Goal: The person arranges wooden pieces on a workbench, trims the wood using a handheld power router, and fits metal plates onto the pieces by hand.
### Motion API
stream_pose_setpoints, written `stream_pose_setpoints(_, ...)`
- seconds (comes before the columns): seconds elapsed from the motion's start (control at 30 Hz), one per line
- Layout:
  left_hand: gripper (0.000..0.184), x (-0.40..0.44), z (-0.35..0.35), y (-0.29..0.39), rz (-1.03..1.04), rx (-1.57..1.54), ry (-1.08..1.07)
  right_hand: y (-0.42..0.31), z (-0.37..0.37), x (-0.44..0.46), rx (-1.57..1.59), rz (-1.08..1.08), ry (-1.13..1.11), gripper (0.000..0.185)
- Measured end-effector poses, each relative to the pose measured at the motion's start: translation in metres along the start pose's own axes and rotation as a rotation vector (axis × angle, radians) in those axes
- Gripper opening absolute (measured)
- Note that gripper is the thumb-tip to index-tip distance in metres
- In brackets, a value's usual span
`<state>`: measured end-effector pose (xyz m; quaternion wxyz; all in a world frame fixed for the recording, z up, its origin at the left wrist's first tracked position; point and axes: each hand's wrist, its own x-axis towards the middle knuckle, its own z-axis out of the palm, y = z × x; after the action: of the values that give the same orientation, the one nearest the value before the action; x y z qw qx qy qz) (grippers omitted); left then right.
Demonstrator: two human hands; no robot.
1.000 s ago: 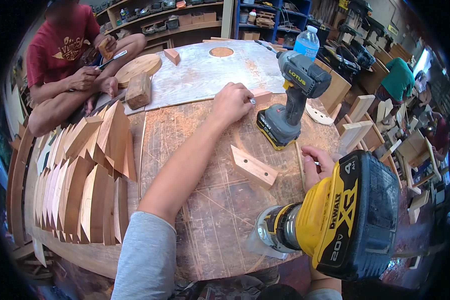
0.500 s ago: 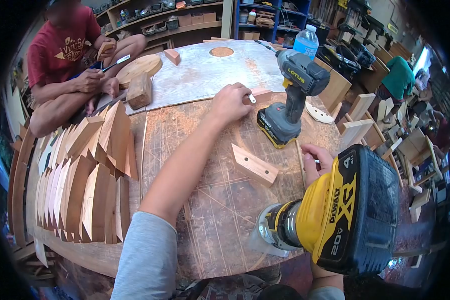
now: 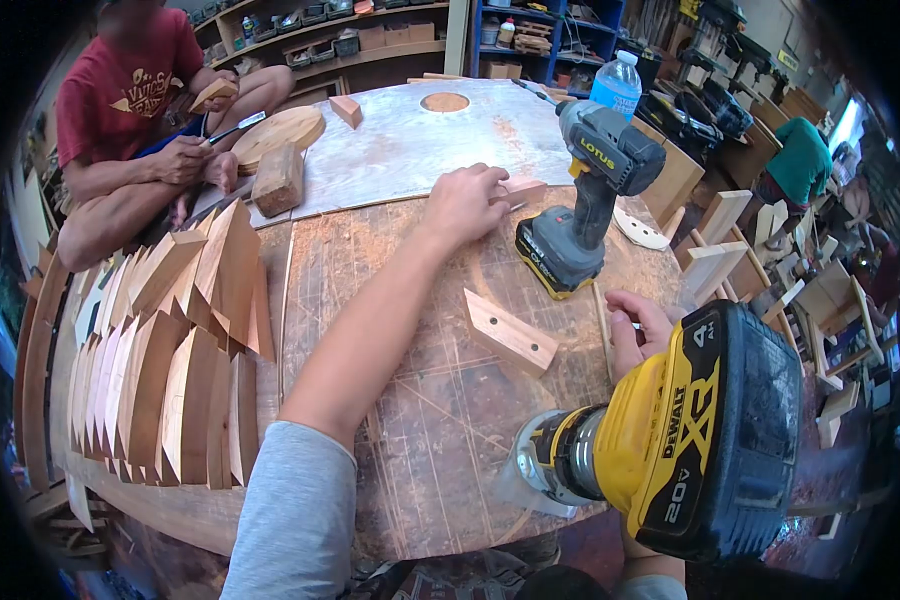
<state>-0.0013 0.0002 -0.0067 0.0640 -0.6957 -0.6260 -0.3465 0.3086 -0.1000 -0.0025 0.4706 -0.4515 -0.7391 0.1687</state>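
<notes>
My left hand (image 3: 468,205) reaches across the workbench, fingers closed around a small silvery metal piece (image 3: 518,206) whose tip just shows. Right beside those fingers lies a small wooden block (image 3: 527,190). My right hand (image 3: 642,325) has curled fingers behind a yellow and black DeWalt cordless router (image 3: 635,440); anything in its grip is hidden. The router stands upright on its base near the front edge. Between my hands rests an angled wooden piece (image 3: 511,332) with two dark holes. A Lotus cordless drill (image 3: 598,180) stands on its battery, to the right of my left hand.
Stacked curved wooden pieces (image 3: 170,380) fill the bench's left side. A co-worker (image 3: 130,130) sits at the far left with a tool and a wooden piece. A water bottle (image 3: 618,85) stands behind the drill. A pale board (image 3: 390,140) lies at the back.
My left hand has turned slightly, so less of the metal piece shows. The co-worker's wooden piece has tilted a little. My right hand and the router are nearly unchanged.
</notes>
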Motion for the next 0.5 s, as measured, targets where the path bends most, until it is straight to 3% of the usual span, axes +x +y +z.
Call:
stream_pose_setpoints(0.2,0.022,0.003,0.011,-0.017,0.028,0.030,-0.018,0.016,0.005,0.002,0.113,0.174,-0.022,0.020)
stream_pose_setpoints(0.3,0.021,0.000,0.010,-0.017,0.034,0.037,-0.026,0.018,0.007,0.003,0.135,0.142,0.010,0.020)
stream_pose_setpoints(0.37,0.024,-0.002,0.011,-0.009,0.254,0.108,0.185,0.016,0.003,0.003,0.131,0.116,0.024,0.020)
stream_pose_setpoints(0.4,0.024,-0.002,0.013,-0.004,0.261,0.110,0.196,0.015,0.000,0.002,0.123,0.105,0.029,0.020)
stream_pose_setpoints(0.47,0.041,0.001,0.018,0.007,0.180,0.219,-0.029,0.012,-0.002,-0.001,0.107,0.084,0.029,0.020)
stream_pose_setpoints(0.5,0.059,0.005,0.019,0.013,0.113,0.359,-0.113,0.010,-0.002,-0.002,0.097,0.071,0.024,0.020)
